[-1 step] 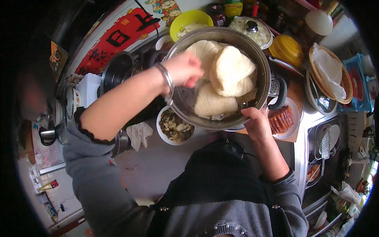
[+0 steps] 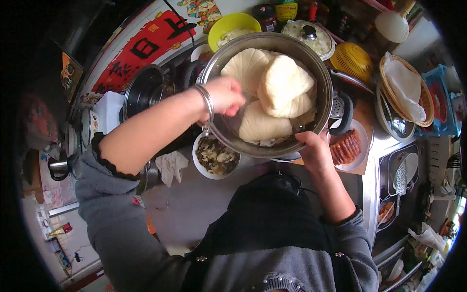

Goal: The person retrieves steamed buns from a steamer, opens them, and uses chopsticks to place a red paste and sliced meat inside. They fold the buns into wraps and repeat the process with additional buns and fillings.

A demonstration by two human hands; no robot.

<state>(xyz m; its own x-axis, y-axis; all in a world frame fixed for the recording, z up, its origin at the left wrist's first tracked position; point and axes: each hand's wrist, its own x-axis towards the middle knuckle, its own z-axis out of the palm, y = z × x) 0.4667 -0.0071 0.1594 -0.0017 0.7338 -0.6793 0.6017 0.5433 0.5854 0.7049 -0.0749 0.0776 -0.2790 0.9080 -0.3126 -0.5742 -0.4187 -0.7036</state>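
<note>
A wide metal steamer pot (image 2: 216, 129) is in front of me, tilted toward me. Inside lie several pale folded steamed buns (image 2: 287, 82), one on top of the others. My right hand (image 2: 317, 148) grips the pot's near right rim, thumb over the edge. Over the pot's left side hangs my left hand (image 2: 224, 97), with a silver bangle on its wrist. Its fingers are curled together beside the left buns and a little blurred; what they hold, if anything, is hidden. Below the pot's left side stands a white bowl (image 2: 195, 158) of cooked dark and pale pieces.
On the right are a plate (image 2: 359, 163) of sliced browned meat, a wicker basket (image 2: 429, 104) and a sink (image 2: 382, 194). A yellow-green bowl (image 2: 253, 22), glass-lidded pot (image 2: 321, 46) and yellow colander (image 2: 351, 61) stand behind. A dark pot (image 2: 143, 90) and crumpled cloth (image 2: 171, 166) are left.
My left hand has moved slightly left and toward me, so more of the far left bun shows. The pot has shifted very slightly away; my right hand keeps its grip.
</note>
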